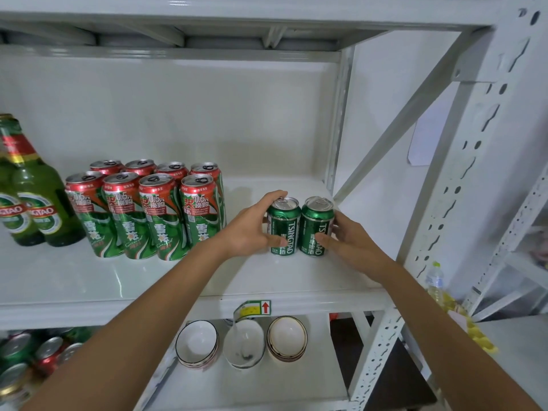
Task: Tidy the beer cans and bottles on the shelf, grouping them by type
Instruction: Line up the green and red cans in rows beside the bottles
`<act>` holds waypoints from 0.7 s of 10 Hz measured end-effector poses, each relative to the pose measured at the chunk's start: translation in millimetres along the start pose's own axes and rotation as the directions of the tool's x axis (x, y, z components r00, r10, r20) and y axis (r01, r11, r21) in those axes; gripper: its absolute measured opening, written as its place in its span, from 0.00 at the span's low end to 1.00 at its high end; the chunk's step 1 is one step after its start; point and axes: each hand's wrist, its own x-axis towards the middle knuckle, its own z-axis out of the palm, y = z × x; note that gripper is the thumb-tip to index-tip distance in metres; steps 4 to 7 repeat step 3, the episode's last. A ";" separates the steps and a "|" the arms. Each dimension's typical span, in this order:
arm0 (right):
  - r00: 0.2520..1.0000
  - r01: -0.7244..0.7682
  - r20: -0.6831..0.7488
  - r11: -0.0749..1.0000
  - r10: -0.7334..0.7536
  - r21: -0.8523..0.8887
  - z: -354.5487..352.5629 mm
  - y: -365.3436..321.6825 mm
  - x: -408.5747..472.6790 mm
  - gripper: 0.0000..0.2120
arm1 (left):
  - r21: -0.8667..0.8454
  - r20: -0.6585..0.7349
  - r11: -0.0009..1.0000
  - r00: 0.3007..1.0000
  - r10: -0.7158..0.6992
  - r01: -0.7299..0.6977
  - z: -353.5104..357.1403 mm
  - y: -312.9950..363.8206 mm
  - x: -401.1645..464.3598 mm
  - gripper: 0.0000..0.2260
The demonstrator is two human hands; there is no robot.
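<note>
**Two green cans held side by side on the shelf**

On the white shelf (pixel 89 280), at nine o'clock, two green bottles (pixel 38 203) are seen standing upright, touching each other. Just beside them, toward the centre, eight tall red-and-green cans (pixel 148 209) are grouped in two rows of four, all upright.

At about three o'clock from that group, two short green cans are set upright and touching each other. The left can (pixel 284 225) is gripped by the left hand (pixel 252 229): its fingers are curled round the far side and its thumb is pressed on the front. The right can (pixel 316 226) is held by the right hand (pixel 350 241), with the thumb laid across the label and the fingers wrapped behind.

Below, at six o'clock, three bowls (pixel 241 342) are lined up on the lower shelf (pixel 267 384), and more cans (pixel 32 354) are piled at seven o'clock.
</note>
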 end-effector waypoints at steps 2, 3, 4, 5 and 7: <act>0.983 0.097 -0.143 0.987 -0.115 -0.126 6.2 -33.9 10.3 0.36 | 0.208 -0.070 0.973 0.991 0.113 -0.096 -18.7 20.1 -2.4 0.43; 0.917 0.250 -0.254 0.939 -0.308 -0.235 21.6 -47.5 -5.1 0.26 | 0.255 -0.127 0.954 0.973 0.195 -0.158 -19.0 28.1 -18.0 0.38; 0.917 0.250 -0.254 0.939 -0.308 -0.235 21.6 -47.5 -5.1 0.26 | 0.255 -0.127 0.954 0.973 0.195 -0.158 -19.0 28.1 -18.0 0.38; 0.917 0.250 -0.254 0.939 -0.308 -0.235 21.6 -47.5 -5.1 0.26 | 0.255 -0.127 0.954 0.973 0.195 -0.158 -19.0 28.1 -18.0 0.38; 0.917 0.250 -0.254 0.939 -0.308 -0.235 21.6 -47.5 -5.1 0.26 | 0.255 -0.127 0.954 0.973 0.195 -0.158 -19.0 28.1 -18.0 0.38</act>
